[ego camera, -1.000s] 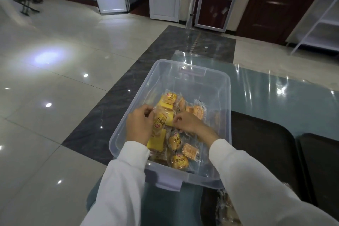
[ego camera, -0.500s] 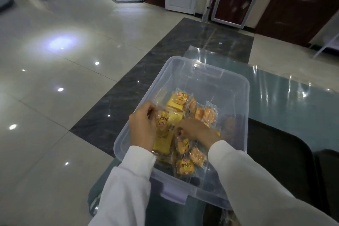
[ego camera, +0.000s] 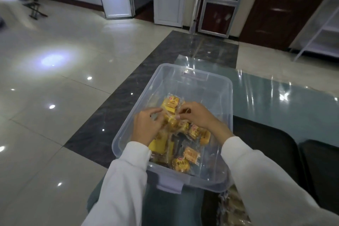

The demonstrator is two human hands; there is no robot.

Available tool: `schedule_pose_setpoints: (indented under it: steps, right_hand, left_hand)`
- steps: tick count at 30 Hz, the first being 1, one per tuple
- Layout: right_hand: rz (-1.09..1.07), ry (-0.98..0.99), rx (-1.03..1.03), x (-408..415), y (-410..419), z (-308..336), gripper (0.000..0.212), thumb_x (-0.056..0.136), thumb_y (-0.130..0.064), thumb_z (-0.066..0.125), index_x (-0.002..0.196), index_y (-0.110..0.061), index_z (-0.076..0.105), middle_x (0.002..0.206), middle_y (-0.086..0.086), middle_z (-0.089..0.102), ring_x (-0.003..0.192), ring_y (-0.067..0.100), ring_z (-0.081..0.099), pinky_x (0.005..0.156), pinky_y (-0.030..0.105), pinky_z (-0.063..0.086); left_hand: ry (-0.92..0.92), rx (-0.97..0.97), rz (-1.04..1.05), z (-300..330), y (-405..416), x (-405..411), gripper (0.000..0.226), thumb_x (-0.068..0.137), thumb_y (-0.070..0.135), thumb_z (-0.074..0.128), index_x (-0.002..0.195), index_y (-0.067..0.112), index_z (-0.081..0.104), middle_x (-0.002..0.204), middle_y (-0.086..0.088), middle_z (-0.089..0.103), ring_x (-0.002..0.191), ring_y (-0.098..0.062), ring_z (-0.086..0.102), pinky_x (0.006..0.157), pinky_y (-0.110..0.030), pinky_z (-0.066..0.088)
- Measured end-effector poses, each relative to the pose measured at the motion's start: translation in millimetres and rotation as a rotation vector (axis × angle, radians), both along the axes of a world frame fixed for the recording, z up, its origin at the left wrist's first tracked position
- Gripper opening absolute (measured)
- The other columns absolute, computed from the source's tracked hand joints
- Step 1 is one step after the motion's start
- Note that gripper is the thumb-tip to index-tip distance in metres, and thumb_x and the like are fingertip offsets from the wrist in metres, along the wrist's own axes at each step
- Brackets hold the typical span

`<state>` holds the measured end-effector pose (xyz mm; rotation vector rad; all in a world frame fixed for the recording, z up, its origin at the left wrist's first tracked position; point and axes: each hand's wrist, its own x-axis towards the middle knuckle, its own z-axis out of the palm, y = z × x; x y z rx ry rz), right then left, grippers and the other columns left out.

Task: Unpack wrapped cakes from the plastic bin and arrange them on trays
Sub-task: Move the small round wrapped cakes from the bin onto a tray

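Note:
A clear plastic bin [ego camera: 225, 86] stands on the glass table and holds several wrapped yellow cakes [ego camera: 180, 164]. Both my hands are inside the bin. My left hand [ego camera: 146, 126] curls its fingers round a wrapped cake [ego camera: 171, 122] in the middle of the pile. My right hand [ego camera: 194, 115] pinches the clear wrapper edge of the same bundle from the right. Another wrapped cake [ego camera: 170, 102] lies just beyond my fingers. A dark tray [ego camera: 264, 145] sits to the right of the bin, with a second dark tray [ego camera: 322, 161] beside it.
The glass tabletop [ego camera: 266, 101] extends right and beyond the bin. More wrapped cakes [ego camera: 233, 205] lie on the near tray, partly under my right sleeve. Shiny tiled floor [ego camera: 55, 97] lies to the left; doors and a white shelf rack [ego camera: 322, 31] stand at the back.
Both hands have shifted a little further into the bin, toward its middle, still working on the wrapped cakes. The camera has tilted, so the bin sits lower in view.

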<state>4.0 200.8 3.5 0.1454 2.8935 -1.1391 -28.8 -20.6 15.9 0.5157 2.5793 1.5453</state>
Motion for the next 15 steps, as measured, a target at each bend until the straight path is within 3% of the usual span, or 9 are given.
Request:
schedule_pose_setpoints:
  steps: [5,11,15]
  right_hand:
    - [-0.046,0.082,-0.09,2.7,-15.0,14.6,0.002,0.092,-0.034,0.077,0.092,-0.033,0.078,0.09,-0.015,0.073,0.087,0.006,0.067,0.082,0.03,0.052]
    - [-0.072,0.084,-0.159,1.0,-31.2,22.9,0.008,0.093,-0.029,0.076,0.096,-0.022,0.08,0.085,-0.014,0.071,0.08,0.004,0.065,0.075,0.022,0.046]
    - [-0.124,0.077,-0.222,-0.7,-31.2,19.9,0.01,0.095,-0.024,0.074,0.101,-0.02,0.081,0.096,-0.009,0.076,0.091,0.007,0.068,0.08,0.022,0.051]
  left_hand:
    - [-0.023,-0.036,-0.057,2.9,0.7,3.5,0.033,0.089,0.04,0.078,0.116,0.023,0.077,0.114,0.008,0.074,0.102,-0.007,0.066,0.085,-0.026,0.053]
    - [-0.015,0.003,-0.015,8.6,-3.4,6.4,0.02,0.089,0.032,0.078,0.107,0.024,0.081,0.099,0.011,0.077,0.094,-0.007,0.07,0.087,-0.037,0.062]
    - [-0.026,-0.001,0.026,6.6,-5.8,3.8,0.018,0.091,0.032,0.076,0.107,0.024,0.081,0.097,0.011,0.077,0.09,-0.007,0.071,0.086,-0.036,0.063]
